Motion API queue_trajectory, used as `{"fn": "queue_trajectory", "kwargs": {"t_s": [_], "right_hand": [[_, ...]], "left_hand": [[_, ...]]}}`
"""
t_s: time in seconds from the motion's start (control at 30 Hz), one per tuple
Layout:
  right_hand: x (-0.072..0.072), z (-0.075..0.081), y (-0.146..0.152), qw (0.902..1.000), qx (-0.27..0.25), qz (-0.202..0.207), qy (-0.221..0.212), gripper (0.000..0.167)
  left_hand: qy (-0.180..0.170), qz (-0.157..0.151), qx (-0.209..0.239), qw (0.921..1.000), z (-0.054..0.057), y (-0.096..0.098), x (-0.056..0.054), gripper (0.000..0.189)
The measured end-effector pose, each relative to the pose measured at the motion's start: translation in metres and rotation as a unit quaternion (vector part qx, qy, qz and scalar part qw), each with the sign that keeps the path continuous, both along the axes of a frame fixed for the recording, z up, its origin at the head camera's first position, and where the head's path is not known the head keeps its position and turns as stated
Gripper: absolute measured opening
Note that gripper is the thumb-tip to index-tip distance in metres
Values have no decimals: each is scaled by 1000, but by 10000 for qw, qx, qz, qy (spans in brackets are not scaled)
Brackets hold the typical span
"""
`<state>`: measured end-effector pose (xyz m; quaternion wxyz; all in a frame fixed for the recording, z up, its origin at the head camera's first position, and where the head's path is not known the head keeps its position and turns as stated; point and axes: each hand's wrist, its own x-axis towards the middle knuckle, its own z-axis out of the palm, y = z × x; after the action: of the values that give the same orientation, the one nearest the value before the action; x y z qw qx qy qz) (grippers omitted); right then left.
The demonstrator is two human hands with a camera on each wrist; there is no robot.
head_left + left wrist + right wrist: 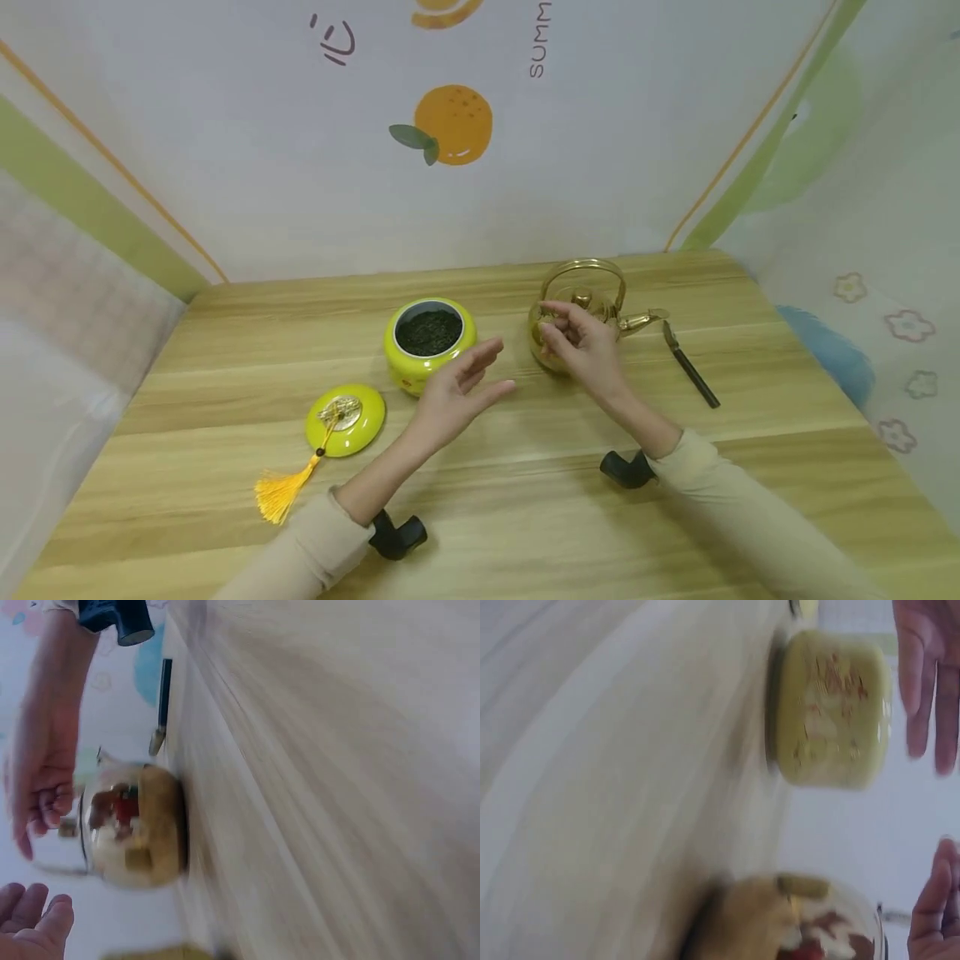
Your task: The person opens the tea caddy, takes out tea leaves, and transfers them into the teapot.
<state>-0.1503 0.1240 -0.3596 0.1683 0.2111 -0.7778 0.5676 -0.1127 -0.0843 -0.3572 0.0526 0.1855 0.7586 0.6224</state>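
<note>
A yellow-green ceramic jar stands uncovered, filled with dark leaves that look like loose tea. My left hand hovers at its front right side, fingers extended and thumb apart, holding nothing. To the right sits a shiny gold teapot with an arched handle and its lid on. My right hand is raised in front of the teapot, hiding part of its body. Its fingers bend loosely with the thumb apart from them, and nothing shows in its grasp. The two hands face each other.
The jar's matching lid, with a gold ornament and orange tassel, lies at the front left. Beside the teapot's spout lies a slim black-handled tool with a metal tip. A printed curtain hangs behind the wooden table.
</note>
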Motion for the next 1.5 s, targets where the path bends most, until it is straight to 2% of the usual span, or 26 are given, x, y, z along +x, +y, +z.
{"fn": "queue_trajectory", "kwargs": {"t_s": [0.13,0.23,0.4,0.6,0.93,1.1,1.4,1.5], "right_hand": [[-4,-3,-14,9987,133,194,-444,34],[-7,-7,-21,9968,191,327,-697,42],[-14,-11,-27,9918,258,652,-1069,59],[-26,-14,-35,9854,602,909,-1307,76],[-40,-22,-51,9784,988,1224,-1341,88],[-43,-24,-54,9763,1071,1204,-1442,90],[-44,-26,-56,9766,850,1312,-1479,90],[-41,-21,-56,9763,821,1307,-1519,89]], "left_hand": [[10,333,-41,9994,4,-36,10,52],[54,680,-305,9972,6,-63,14,50],[137,1161,-976,9883,3,-105,13,51],[198,1395,-1684,9756,1,-137,14,54],[2,1502,-2443,9580,-10,-152,15,49],[98,1507,-2754,9494,-15,-151,11,41],[233,1524,-2878,9452,-20,-151,6,34],[268,1519,-2948,9430,-21,-151,5,31]]}}
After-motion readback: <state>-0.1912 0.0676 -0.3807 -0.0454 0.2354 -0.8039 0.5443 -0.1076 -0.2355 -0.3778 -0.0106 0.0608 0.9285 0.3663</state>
